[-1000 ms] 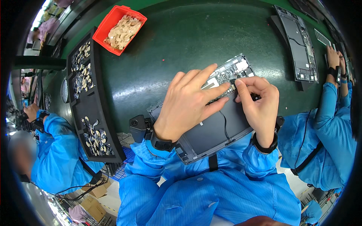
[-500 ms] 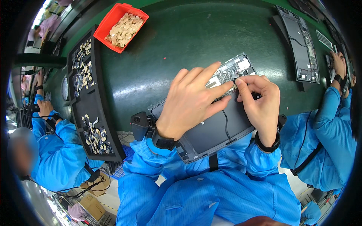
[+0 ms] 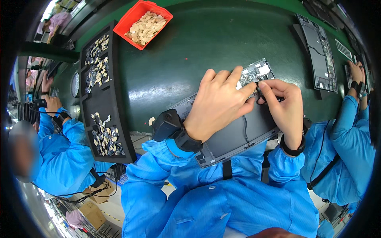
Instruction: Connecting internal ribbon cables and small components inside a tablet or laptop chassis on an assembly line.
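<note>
An opened laptop base [image 3: 226, 139], dark grey with a bare circuit board [image 3: 262, 71] along its far side, lies tilted at the table's near edge. My left hand [image 3: 222, 105] rests palm down over it, fingers stretched out and the index tip touching the board area. Beside that fingertip, my right hand [image 3: 283, 105] pinches a small black part [image 3: 258, 88] against the board; its exact kind is too small to tell. A thin black cable [image 3: 244, 129] crosses the base below the fingers.
To the left stands a black compartment tray [image 3: 95, 95] of small beige and dark pieces. A red bin [image 3: 129, 18] of beige pieces sits at the far left. One beige piece [image 3: 151, 121] lies near my left wrist. Another laptop base [image 3: 317, 51] stands right; co-workers sit on both sides.
The whole view has shifted, so the bin, tray and laptop base appear farther right. A beige piece now shows beside my left wrist. Both hands keep nearly the same place on the base.
</note>
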`<state>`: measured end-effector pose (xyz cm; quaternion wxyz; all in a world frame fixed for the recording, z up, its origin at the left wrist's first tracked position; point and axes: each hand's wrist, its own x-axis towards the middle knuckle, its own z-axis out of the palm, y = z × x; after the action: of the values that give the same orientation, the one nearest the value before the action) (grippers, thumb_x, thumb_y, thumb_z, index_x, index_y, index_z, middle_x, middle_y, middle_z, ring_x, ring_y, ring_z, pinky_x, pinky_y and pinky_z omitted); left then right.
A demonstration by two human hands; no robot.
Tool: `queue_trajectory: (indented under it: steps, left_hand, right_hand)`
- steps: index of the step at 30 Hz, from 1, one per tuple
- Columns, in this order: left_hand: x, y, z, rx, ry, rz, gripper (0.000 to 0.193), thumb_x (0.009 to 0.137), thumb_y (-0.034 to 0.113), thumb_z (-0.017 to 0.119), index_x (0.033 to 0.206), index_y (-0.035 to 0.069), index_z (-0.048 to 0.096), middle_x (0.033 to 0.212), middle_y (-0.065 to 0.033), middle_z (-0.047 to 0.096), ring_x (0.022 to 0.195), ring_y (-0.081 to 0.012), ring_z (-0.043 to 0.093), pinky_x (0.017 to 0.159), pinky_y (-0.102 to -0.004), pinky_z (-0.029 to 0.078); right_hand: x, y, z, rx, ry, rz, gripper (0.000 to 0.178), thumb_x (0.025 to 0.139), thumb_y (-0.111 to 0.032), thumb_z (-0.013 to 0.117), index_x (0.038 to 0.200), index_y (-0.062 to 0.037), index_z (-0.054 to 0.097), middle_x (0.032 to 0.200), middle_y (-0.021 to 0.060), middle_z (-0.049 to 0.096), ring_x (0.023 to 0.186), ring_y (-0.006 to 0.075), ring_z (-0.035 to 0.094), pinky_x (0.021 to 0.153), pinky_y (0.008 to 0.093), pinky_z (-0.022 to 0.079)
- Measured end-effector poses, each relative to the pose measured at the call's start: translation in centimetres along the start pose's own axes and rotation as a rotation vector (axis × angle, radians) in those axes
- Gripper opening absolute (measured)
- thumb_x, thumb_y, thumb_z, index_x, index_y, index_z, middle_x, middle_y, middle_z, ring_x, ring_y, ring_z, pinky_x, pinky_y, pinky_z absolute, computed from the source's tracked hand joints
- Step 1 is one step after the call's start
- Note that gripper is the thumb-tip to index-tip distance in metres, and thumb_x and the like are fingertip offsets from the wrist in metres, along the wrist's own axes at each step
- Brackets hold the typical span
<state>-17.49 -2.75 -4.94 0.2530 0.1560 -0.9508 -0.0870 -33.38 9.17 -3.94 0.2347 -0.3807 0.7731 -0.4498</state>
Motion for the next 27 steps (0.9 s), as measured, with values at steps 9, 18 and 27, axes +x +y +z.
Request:
queue_trajectory:
  steps: [9,18,27]
  left_hand:
    - [0.3,0.0,-1.2,-0.076,-0.122,-0.037,0.036,0.081,0.033,0.084,0.114,0.020,0.081,0.128,-0.0134,0.072,0.104,-0.0278,0.072,0.088,-0.0384,0.050]
    - [3.2,2.4,1.4,-0.522,-0.151,0.047,0.018,0.087,0.014,0.080,0.103,0.007,0.080,0.103,-0.0077,0.079,0.100,-0.0253,0.073,0.090,-0.0394,0.051]
    - [3.8,3.1,1.1,-0.333,-0.104,0.160,0.014,0.085,0.011,0.081,0.097,0.004,0.081,0.092,-0.0070,0.077,0.089,-0.0231,0.071,0.082,-0.0373,0.055]
  right_hand:
    - [-0.9,-0.6,-3.0,-0.087,0.095,-0.001,0.023,0.095,-0.013,0.077,0.111,0.0038,0.074,0.076,0.0135,0.077,0.063,0.0146,0.071,0.059,0.0263,0.051]
    - [-0.1,2.7,-4.8,0.516,-0.173,0.056,0.045,0.100,-0.002,0.070,0.142,0.0067,0.055,0.093,0.0102,0.076,0.078,0.0118,0.070,0.070,0.0224,0.053]
    - [-0.7,5.6,-7.3,0.510,0.013,-0.002,0.042,0.101,-0.003,0.069,0.140,0.0057,0.057,0.102,0.0110,0.075,0.089,0.0137,0.071,0.084,0.0247,0.056]
